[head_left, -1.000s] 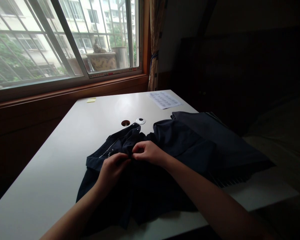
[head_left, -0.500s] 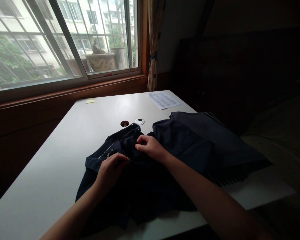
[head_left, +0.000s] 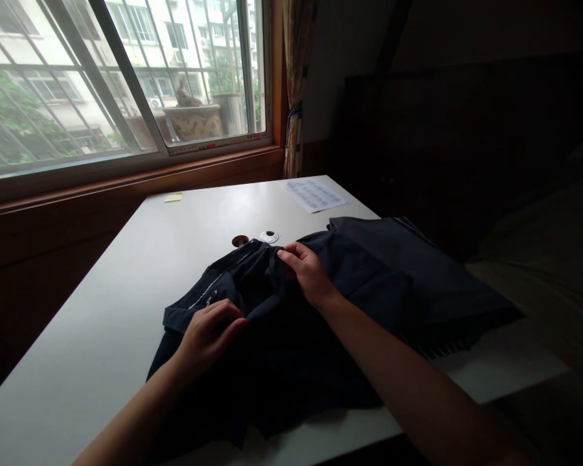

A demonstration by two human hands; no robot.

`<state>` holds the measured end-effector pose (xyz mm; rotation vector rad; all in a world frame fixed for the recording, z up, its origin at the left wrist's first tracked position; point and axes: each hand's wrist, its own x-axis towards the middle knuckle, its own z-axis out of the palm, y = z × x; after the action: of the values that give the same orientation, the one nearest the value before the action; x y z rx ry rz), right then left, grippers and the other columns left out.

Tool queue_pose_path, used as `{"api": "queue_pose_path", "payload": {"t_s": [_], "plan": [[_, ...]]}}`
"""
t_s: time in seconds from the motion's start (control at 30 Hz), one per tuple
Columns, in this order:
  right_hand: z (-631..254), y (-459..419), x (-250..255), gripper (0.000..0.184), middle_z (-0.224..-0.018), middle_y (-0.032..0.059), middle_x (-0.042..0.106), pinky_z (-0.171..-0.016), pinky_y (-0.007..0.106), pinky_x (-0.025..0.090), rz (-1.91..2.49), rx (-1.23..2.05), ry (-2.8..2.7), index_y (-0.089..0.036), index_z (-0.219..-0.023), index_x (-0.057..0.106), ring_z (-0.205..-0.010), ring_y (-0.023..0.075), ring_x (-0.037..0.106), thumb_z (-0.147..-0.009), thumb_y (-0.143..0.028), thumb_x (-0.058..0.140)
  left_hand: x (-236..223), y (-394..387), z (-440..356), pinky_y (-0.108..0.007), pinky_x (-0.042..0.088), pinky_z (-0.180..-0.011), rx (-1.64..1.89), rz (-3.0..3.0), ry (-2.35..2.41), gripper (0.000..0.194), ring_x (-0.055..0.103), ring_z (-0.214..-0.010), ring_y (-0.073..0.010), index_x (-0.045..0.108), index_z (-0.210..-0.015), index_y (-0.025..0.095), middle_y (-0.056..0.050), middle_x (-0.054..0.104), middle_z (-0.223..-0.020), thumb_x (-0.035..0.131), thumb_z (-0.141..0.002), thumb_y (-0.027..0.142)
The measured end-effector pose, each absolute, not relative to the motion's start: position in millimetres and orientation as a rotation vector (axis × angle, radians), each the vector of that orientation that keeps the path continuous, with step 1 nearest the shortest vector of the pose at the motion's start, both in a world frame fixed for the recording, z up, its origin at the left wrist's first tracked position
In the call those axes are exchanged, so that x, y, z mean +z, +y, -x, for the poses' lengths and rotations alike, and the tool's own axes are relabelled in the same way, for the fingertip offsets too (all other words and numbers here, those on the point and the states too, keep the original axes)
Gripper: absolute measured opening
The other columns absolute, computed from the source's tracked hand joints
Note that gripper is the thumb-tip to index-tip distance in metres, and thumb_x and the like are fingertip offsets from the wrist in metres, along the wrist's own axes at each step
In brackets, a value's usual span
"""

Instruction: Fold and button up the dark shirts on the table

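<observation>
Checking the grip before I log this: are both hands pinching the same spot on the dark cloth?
No, the right hand pinches it farther up than the left.

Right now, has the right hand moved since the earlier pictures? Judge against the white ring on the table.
Yes. The right hand, pinching dark cloth, has moved forward, away from the person, and is now closer to the white ring.

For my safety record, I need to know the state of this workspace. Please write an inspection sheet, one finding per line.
Surface: white table with a round hole
Job's things: dark blue cloth, lying in folds
Clutter: printed paper and yellow note near the far edge; white cap beside the hole
Hands: left hand and right hand both pinch the cloth
Cables: nothing seen
Surroundings: window with bars outside, tied curtain; right side too dark to judge
</observation>
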<state>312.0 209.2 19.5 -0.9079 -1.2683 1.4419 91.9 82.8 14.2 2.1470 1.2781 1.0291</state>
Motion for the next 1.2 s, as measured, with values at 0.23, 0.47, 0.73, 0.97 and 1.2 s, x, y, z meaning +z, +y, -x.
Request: {"api": "queue_pose_path", "payload": {"t_s": [0.23,0.47,0.73,0.97,1.2], "plan": [[-308.5,190.5,30.2,0.038,-0.071,-0.0031,0.062,-0.056,0.026,0.052,0.765,1.537,-1.327,-0.021,-0.091,0.058,-0.059,0.0133,0.060,-0.075,-0.050,0.076,6.1,91.5,-69.5,-0.025,0.050,-0.069,0.858,-2.366,1.628,0.023,0.068,-0.079,-0.0175,0.069,-0.112,0.026,-0.005,0.071,-0.101,0.061,-0.093,0.038],[-296.0,167.2,37.4,0.033,-0.069,-0.0037,0.061,-0.058,0.027,0.054,0.682,1.601,-1.446,-0.021,-0.087,0.057,-0.060,0.0137,0.061,-0.077,-0.046,0.076,23.4,86.7,-66.4,-0.028,0.052,-0.079,0.890,-2.415,1.679,0.027,0.068,-0.088,-0.0191,0.069,-0.116,0.026,-0.006,0.070,-0.112,0.052,-0.095,0.026],[-290.9,151.2,42.2,0.033,-0.077,-0.0004,0.067,-0.067,0.030,0.058,0.587,1.800,-1.402,-0.020,-0.088,0.057,-0.070,0.0163,0.067,-0.078,-0.045,0.077,27.2,81.7,-113.8,-0.031,0.052,-0.079,0.713,-2.116,1.331,0.025,0.067,-0.086,-0.0223,0.070,-0.110,0.021,-0.007,0.072,-0.099,0.058,-0.094,0.037],[-289.0,163.4,29.7,0.030,-0.073,-0.0021,0.063,-0.063,0.025,0.053,0.752,1.683,-1.351,-0.020,-0.086,0.060,-0.064,0.0133,0.062,-0.078,-0.045,0.074,4.7,85.3,-114.7,-0.030,0.053,-0.074,0.896,-1.531,1.214,0.032,0.064,-0.086,-0.0227,0.070,-0.101,0.015,-0.007,0.071,-0.094,0.061,-0.091,0.045],[-294.0,174.6,20.0,0.031,-0.064,-0.0046,0.057,-0.051,0.023,0.045,0.949,1.343,-1.552,-0.021,-0.085,0.054,-0.053,0.0121,0.057,-0.086,-0.049,0.066,5.7,86.9,-108.6,-0.022,0.039,-0.055,0.919,-1.477,1.322,0.039,0.046,-0.062,-0.0119,0.060,-0.072,0.014,0.001,0.053,-0.066,0.062,-0.088,0.049]]}}
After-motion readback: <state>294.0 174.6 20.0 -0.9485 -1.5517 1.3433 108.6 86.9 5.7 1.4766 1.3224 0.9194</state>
